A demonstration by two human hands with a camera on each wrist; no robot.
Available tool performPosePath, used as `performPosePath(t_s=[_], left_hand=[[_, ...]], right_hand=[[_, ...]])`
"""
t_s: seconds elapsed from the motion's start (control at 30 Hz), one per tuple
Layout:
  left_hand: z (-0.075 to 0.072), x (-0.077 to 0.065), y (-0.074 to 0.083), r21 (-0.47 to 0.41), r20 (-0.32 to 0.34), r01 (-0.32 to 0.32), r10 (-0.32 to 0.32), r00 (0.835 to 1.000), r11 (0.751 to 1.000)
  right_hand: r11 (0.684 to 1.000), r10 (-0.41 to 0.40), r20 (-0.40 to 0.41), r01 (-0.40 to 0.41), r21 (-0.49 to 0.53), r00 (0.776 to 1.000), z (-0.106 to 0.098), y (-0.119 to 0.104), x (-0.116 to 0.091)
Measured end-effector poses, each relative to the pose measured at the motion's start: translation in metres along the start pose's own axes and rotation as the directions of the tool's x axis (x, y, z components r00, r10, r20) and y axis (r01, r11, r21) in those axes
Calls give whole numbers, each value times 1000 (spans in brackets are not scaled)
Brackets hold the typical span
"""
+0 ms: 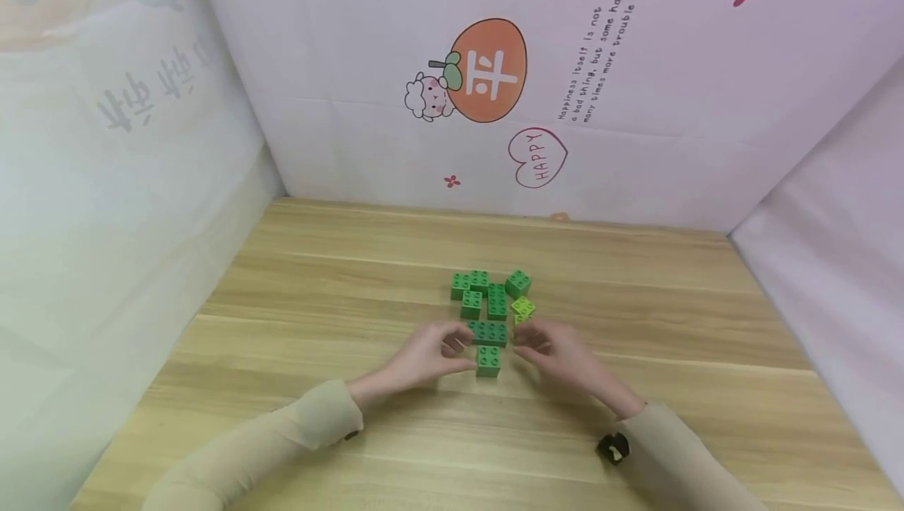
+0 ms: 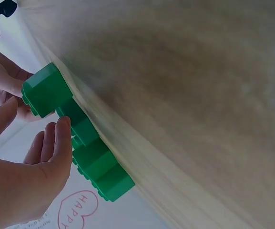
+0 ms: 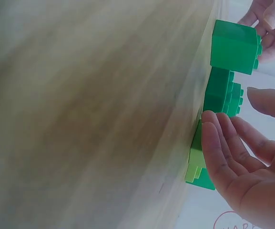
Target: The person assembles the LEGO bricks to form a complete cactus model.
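A square green toy brick (image 1: 488, 362) stands nearest the person, studs up. Just behind it lies a long green brick (image 1: 489, 332), crosswise. My left hand (image 1: 431, 350) is at their left side, thumb and fingers spread apart with nothing between them. Its fingertips come close to the long brick's left end; whether they touch it I cannot tell. On the other side my right hand (image 1: 554, 346) has a similar loose curve, holding nothing. Its fingers partly cover a lime-green brick (image 3: 196, 155). In the right wrist view the square brick (image 3: 233, 47) is apart from the right fingertips.
Behind the long brick are several more green bricks, among them a lengthwise one (image 1: 497, 301), a turned square one (image 1: 519, 283) and a lime one (image 1: 523, 306). All are on a wooden table (image 1: 353, 275). Printed white cloth (image 1: 353, 103) walls the back and sides.
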State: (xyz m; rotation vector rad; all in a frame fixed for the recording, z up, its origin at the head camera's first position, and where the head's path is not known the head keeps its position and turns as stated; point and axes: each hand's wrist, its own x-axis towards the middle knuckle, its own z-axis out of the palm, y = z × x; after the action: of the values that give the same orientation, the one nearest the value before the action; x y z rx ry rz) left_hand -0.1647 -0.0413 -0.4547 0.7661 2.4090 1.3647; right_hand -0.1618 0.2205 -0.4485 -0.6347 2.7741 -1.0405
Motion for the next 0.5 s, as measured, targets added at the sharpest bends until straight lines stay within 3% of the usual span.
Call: performPosePath(t_s=[0.5], left_hand=[[7,6,0,76,8,4,-5,1000,997]], right_hand=[[997,77,-7,-77,-5,997,6,-7,6]])
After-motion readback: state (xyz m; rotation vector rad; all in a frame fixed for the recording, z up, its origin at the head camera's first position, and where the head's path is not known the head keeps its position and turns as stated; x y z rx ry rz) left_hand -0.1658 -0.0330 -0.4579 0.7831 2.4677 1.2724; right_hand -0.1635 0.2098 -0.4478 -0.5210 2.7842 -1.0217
